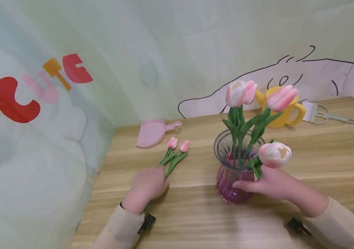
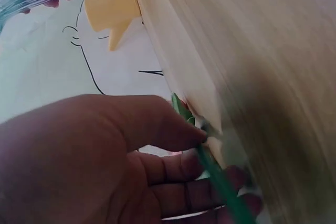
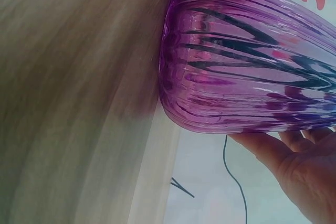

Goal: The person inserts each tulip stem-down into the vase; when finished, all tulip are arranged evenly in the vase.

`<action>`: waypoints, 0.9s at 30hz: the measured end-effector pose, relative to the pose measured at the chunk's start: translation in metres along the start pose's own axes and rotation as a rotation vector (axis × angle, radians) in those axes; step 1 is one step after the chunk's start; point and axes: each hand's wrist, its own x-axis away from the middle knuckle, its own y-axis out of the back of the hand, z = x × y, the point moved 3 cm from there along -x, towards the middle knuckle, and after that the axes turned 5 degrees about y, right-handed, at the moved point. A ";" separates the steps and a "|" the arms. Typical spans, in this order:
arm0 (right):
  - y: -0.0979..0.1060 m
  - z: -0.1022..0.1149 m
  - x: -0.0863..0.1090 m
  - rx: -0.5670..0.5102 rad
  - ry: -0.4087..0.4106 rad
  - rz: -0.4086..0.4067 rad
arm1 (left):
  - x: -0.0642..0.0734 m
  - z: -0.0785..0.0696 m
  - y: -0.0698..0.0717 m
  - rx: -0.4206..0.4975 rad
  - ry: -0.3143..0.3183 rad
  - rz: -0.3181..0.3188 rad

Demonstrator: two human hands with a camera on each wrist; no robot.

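My left hand point(image 1: 150, 185) is low over the table, at the stem end of two pink-and-white tulips point(image 1: 184, 146). The left wrist view shows its thumb and fingers pinching a green tulip stem point(image 2: 223, 187); whether it has one stem or both, I cannot tell. My right hand point(image 1: 268, 183) grips the side of a purple ribbed glass vase point(image 1: 231, 188), thumb across its front. Upright on the table, the vase point(image 3: 231, 82) holds several tulips point(image 1: 242, 93), and one bloom point(image 1: 275, 155) leans out over the right hand, hiding part of it.
A pink dustpan point(image 1: 152, 133) lies behind the loose tulips. Behind the vase stands a yellow watering can point(image 1: 278, 119), partly covered by blooms. Right of the can lies a small grey-green brush point(image 1: 320, 114). A printed cloth point(image 1: 164, 79) hangs along the table's back and left edges.
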 end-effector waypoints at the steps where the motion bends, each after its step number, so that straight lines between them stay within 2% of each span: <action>1: 0.000 0.000 0.000 0.003 0.004 -0.003 | 0.001 -0.001 0.001 0.003 -0.005 -0.007; 9: -0.002 -0.002 0.001 0.006 0.010 -0.007 | 0.012 -0.010 0.008 -0.030 -0.082 -0.003; 11: -0.002 -0.002 0.000 0.000 0.025 -0.017 | 0.016 -0.013 0.012 -0.023 -0.107 -0.022; 13: -0.001 -0.002 -0.001 -0.003 0.046 -0.030 | 0.018 -0.017 0.018 0.001 -0.129 -0.091; 16: -0.001 -0.001 -0.002 0.007 0.073 -0.043 | 0.023 -0.025 0.031 0.085 -0.182 -0.292; 18: -0.001 -0.001 -0.002 0.014 0.080 -0.044 | 0.028 -0.030 0.043 0.198 -0.226 -0.450; 20: -0.001 -0.001 -0.002 0.018 0.084 -0.043 | 0.034 -0.035 0.058 0.375 -0.294 -0.577; 24: 0.000 -0.001 -0.003 0.022 0.093 -0.049 | 0.050 -0.046 0.094 0.831 -0.450 -0.750; 27: 0.000 -0.002 -0.003 0.024 0.097 -0.055 | 0.065 -0.057 0.122 1.134 -0.606 -0.862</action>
